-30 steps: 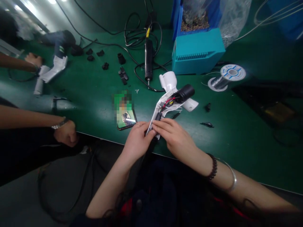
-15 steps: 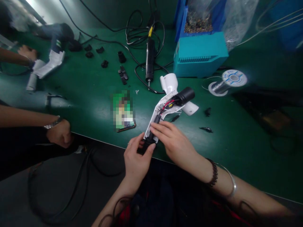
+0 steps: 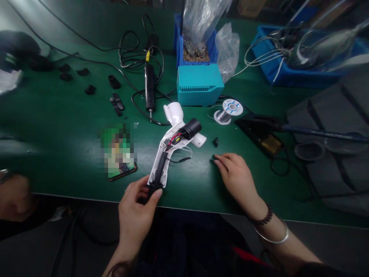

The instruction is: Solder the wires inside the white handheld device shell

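Note:
My left hand (image 3: 138, 206) is closed around the black lower end of an opened, white, hair-dryer-shaped housing (image 3: 157, 165). Red, yellow and black wires (image 3: 175, 139) run inside it to a black cylinder (image 3: 192, 128) at its top. A second white shell piece (image 3: 174, 113) lies against or beneath the top end; where they meet is hidden. Off to the right, my right hand (image 3: 238, 177) pinches a small black part (image 3: 212, 158) at the table surface, its shape mostly covered by the fingertips. Another small black piece (image 3: 216, 142) lies just beyond those fingers.
Behind the housing are an electric screwdriver (image 3: 150, 86) with a coiled cable, a teal box (image 3: 198, 82) and a solder spool (image 3: 229, 111). A soldering iron stand (image 3: 259, 134) sits right. A phone with a blurred screen (image 3: 119, 154) and a co-worker's hand (image 3: 15, 196) are left.
My right hand has left the housing's handle and moved right to the small black part, now pinched. My left hand keeps its hold. The view has shifted to the right.

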`<action>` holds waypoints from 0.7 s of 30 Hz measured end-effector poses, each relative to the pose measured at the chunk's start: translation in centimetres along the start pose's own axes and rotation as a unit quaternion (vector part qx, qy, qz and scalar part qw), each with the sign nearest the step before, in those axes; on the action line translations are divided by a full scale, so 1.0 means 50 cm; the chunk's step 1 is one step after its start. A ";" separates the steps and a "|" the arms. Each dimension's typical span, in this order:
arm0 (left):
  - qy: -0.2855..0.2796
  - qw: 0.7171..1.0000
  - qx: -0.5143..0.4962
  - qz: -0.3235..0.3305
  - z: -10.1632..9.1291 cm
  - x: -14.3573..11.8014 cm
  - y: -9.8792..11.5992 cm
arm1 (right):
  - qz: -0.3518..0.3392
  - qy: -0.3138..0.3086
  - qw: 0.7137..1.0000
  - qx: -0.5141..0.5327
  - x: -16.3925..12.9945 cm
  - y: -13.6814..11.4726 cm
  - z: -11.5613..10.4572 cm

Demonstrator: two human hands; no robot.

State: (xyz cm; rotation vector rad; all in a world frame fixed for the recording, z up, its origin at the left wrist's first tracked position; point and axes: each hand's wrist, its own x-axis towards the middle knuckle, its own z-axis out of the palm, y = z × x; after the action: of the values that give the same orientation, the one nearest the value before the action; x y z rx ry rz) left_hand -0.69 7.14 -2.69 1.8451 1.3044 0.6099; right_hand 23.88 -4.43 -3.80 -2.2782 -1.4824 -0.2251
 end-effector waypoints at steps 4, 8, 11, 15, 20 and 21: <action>0.015 1.000 -0.021 -0.012 0.005 -0.008 0.001 | -0.026 0.002 0.998 0.052 -0.005 -0.042 -0.005; 0.029 0.998 -0.038 -0.033 0.014 -0.012 0.005 | -0.046 -0.014 0.980 0.193 0.006 -0.133 -0.028; 0.027 0.998 -0.037 -0.030 0.015 -0.013 0.009 | -0.075 -0.031 0.961 0.263 0.021 -0.200 -0.022; 0.016 0.999 -0.025 -0.024 0.013 -0.013 0.014 | -0.075 -0.031 0.955 0.284 0.034 -0.238 0.012; 0.008 1.000 -0.013 0.010 0.010 -0.016 0.015 | -0.079 -0.027 0.944 0.318 0.039 -0.227 0.032; 0.006 1.000 -0.009 0.019 0.010 -0.017 0.015 | -0.080 -0.032 0.943 0.321 0.041 -0.225 0.031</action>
State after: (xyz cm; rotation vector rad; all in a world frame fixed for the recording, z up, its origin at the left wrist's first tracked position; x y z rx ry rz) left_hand -0.22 6.05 -2.32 1.8572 1.2710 0.6514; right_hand 14.47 1.87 -1.65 -1.6574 -1.4935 0.2598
